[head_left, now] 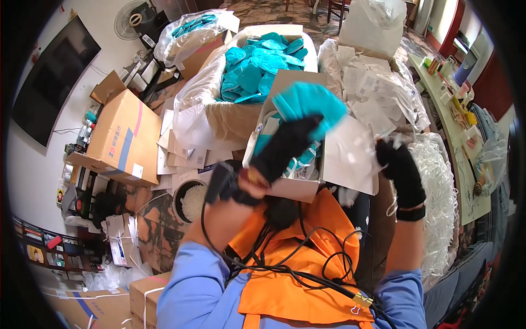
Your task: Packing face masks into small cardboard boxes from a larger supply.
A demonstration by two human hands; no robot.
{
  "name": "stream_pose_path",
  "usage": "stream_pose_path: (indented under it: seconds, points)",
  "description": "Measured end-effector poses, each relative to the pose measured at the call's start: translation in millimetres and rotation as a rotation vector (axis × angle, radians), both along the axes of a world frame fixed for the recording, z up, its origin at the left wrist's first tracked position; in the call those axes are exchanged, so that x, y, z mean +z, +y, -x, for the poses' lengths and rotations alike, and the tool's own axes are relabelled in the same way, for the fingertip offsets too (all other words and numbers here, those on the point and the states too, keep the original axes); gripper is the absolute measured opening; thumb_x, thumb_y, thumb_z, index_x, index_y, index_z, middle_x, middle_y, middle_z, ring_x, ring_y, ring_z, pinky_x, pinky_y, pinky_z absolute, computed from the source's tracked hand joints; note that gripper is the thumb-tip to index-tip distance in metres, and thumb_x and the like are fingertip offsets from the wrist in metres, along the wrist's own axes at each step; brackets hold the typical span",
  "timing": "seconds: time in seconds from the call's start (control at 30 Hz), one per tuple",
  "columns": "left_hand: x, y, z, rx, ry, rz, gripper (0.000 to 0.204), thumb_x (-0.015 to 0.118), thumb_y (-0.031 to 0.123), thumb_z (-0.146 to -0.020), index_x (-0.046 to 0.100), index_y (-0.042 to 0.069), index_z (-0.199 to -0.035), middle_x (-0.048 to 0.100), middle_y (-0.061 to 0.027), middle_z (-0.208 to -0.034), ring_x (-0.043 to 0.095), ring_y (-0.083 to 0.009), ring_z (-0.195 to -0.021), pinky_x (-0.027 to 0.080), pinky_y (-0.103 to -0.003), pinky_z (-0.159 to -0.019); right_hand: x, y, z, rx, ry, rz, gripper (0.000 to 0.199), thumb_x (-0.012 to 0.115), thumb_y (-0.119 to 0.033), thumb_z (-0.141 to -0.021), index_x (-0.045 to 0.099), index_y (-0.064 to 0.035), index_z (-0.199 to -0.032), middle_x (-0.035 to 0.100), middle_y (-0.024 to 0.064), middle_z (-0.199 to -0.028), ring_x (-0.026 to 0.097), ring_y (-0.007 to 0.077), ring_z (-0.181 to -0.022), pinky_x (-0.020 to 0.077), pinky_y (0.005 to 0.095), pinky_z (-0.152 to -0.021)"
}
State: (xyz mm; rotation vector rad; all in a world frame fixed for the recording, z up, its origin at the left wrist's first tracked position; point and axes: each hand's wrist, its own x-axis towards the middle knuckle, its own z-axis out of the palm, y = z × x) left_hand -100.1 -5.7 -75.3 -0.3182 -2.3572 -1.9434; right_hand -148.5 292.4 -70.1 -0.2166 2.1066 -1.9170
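My left hand [287, 145], in a black glove, grips a rounded teal fabric piece [312, 104], blurred by motion. It is over an open cardboard box [298, 189] in front of me. Inside the box lie teal pieces and white strips or packets, partly hidden by my hand and forearm. My right hand [402, 172], also black-gloved, is to the right of the box's raised flap [348, 153], its fingers curled. Something thin and whitish blurs beside its fingertips; whether it is held is hard to make out.
Beyond the box stands a lined carton of teal pieces [263, 63]. To its right is a carton of clear packets [372, 82]; nearer, a bag of white strands [430, 192]. A bowl of white bits [192, 202] sits left. Black cables [279, 268] cross my orange apron.
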Motion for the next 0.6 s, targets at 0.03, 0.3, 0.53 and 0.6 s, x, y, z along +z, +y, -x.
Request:
stream_pose_path:
  seconds: [0.03, 0.3, 0.53, 0.6]
  points:
    - [26.2, -13.3, 13.7, 0.052, -0.077, 0.022, 0.03, 0.053, 0.013, -0.096, 0.058, 0.011, -0.125, 0.061, -0.0006, -0.096, 0.053, -0.0113, -0.069, 0.049, -0.03, -0.069, 14.0, -20.6, -16.6, 0.067, -0.044, -0.2, 0.021, 0.059, -0.028, -0.095, 0.063, -0.009, -0.101, 0.054, -0.0066, -0.074, 0.045, 0.0019, -0.061, 0.0347, 0.0203, -0.051]
    - [56.6, -95.1, 169.1, 0.011, -0.331, -0.911, 0.05, 0.063, 0.043, -0.089, 0.054, 0.003, -0.116, 0.064, -0.017, -0.105, 0.061, -0.0262, -0.098, 0.047, -0.034, -0.09, 51.6, -77.4, -77.1, 0.36, -0.231, 0.015, 0.021, 0.059, -0.023, -0.095, 0.065, -0.003, -0.096, 0.06, -0.0019, -0.08, 0.052, 0.0057, -0.072, 0.0416, 0.0228, -0.066]
    - [-37.4, -19.7, 106.2, -0.536, -0.454, -0.981, 0.063, 0.046, 0.056, -0.094, 0.057, 0.0, -0.122, 0.062, -0.0167, -0.121, 0.06, -0.0299, -0.113, 0.045, -0.042, -0.099, 47.5, -88.1, -65.4, 0.274, -0.08, 0.079, 0.027, 0.054, -0.03, -0.097, 0.062, -0.0048, -0.092, 0.057, -0.0043, -0.073, 0.052, 0.0049, -0.069, 0.0407, 0.0218, -0.059]
    - [-33.8, 3.3, 53.0, -0.569, -0.529, -0.815, 0.065, 0.045, 0.056, -0.094, 0.051, 0.002, -0.13, 0.059, -0.0143, -0.126, 0.056, -0.0261, -0.116, 0.044, -0.039, -0.1, 47.1, -91.5, -63.1, 0.169, -0.141, 0.118, 0.021, 0.054, -0.025, -0.096, 0.06, -0.0056, -0.091, 0.059, -0.0014, -0.075, 0.057, 0.008, -0.069, 0.0457, 0.0243, -0.065]
